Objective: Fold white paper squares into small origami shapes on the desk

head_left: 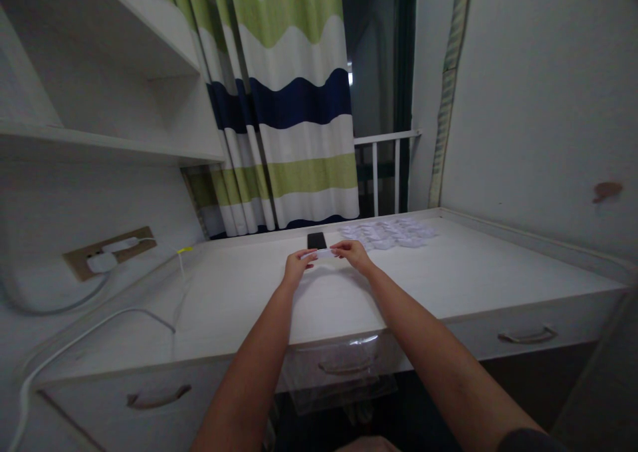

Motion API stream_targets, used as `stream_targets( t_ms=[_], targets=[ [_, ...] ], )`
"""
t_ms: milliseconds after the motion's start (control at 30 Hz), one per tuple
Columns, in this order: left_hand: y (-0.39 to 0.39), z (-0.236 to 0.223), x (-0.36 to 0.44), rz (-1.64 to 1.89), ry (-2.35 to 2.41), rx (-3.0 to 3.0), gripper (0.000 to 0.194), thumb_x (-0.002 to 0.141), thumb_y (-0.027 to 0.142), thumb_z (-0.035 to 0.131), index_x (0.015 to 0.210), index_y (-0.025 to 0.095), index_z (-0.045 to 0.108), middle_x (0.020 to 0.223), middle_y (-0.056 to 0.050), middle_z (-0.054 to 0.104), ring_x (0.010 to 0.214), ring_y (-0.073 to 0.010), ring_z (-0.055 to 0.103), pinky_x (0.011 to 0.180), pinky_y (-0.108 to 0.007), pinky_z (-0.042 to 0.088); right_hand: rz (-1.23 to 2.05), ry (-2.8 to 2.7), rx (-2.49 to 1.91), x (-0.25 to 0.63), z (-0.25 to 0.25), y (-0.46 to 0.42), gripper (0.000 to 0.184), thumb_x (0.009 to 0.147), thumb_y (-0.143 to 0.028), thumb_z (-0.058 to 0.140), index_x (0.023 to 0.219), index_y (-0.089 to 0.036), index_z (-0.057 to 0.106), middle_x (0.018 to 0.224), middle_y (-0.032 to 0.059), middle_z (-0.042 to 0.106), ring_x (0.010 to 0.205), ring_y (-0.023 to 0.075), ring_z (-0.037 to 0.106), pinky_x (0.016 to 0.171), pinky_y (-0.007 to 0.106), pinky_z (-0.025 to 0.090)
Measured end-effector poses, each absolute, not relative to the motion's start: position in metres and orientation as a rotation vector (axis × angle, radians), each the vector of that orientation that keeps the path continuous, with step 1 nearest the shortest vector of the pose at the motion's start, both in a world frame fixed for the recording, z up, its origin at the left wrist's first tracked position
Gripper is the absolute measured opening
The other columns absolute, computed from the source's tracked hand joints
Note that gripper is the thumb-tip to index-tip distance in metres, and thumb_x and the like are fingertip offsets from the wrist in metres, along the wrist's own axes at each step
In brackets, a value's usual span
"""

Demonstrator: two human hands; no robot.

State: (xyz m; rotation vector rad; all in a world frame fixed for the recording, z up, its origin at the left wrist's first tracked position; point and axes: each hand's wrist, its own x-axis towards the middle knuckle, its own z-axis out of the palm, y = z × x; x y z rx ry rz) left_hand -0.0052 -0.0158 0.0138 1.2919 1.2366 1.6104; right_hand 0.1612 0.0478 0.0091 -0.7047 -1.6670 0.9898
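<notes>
Your desk (239, 292) spreads across the whole width in front of you, a pale top over a row of drawers, giving both forearms a broad surface to reach over. Behind it hangs the striped curtain (304, 100), drawn toward the left, so dark glass and a white rail (386, 137) show beside it. The shelf (114, 143) sits up on your left, well apart from your hands, and leaves the space above the desk's middle free for your arms.

Toward the back, right of centre, lies the pile (391, 232) of small white pieces, loosely spread; it probably lies there to be within your right hand's reach without crowding the middle. A pale cable (119, 312) loops along the left edge, presumably because the plugs (102, 262) are in the wall on that side.

Your left hand (298, 266) and right hand (353, 251) meet near the middle, each pinching with thumb and fingers. Just beyond them a dark, flat thing, likely a phone (316, 240), lies on the desktop, partly hidden.

The smallest is the white strip (325, 253), stretched between your fingertips, one end in each hand; gripping both ends seems meant to keep it level and steady. Its finer details are too small to tell.
</notes>
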Motion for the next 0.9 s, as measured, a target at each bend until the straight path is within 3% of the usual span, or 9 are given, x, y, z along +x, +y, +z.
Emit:
stream_targets(
  t_ms=[333,667,900],
  targets=[
    [-0.0146,0.0108,-0.007,1.55,1.299,1.261,0.03,0.052,0.031,0.068,0.079,0.017,0.068,0.069,-0.004,0.062,0.064,-0.0125,0.054,0.053,-0.021,0.042,0.567,-1.761,-0.71,0.1639,0.0083,0.0471,0.009,0.061,-0.026,0.065,0.065,-0.018,0.067,0.071,0.0042,0.064,0.072,0.0147,0.056,0.073,0.028,0.041],
    [-0.0129,0.0096,-0.0081,1.612,1.401,1.382,0.02,0.054,0.029,0.067,0.071,0.019,0.07,0.074,-0.004,0.064,0.067,-0.0148,0.054,0.053,-0.022,0.037,0.673,-1.779,-0.689,0.1612,0.0119,0.0426,0.01,0.065,-0.025,0.058,0.066,-0.017,0.064,0.065,0.0012,0.063,0.063,0.0125,0.054,0.063,0.024,0.04],
    [-0.0098,0.0091,-0.0079,1.633,1.327,1.458,0.018,0.054,0.028,0.068,0.068,0.016,0.069,0.076,-0.005,0.066,0.076,-0.0175,0.057,0.071,-0.028,0.041,0.78,-1.731,-0.643,0.159,0.0074,0.0479,0.009,0.064,-0.024,0.055,0.064,-0.015,0.058,0.057,-0.0024,0.055,0.055,0.0094,0.047,0.056,0.022,0.037]
  ],
)
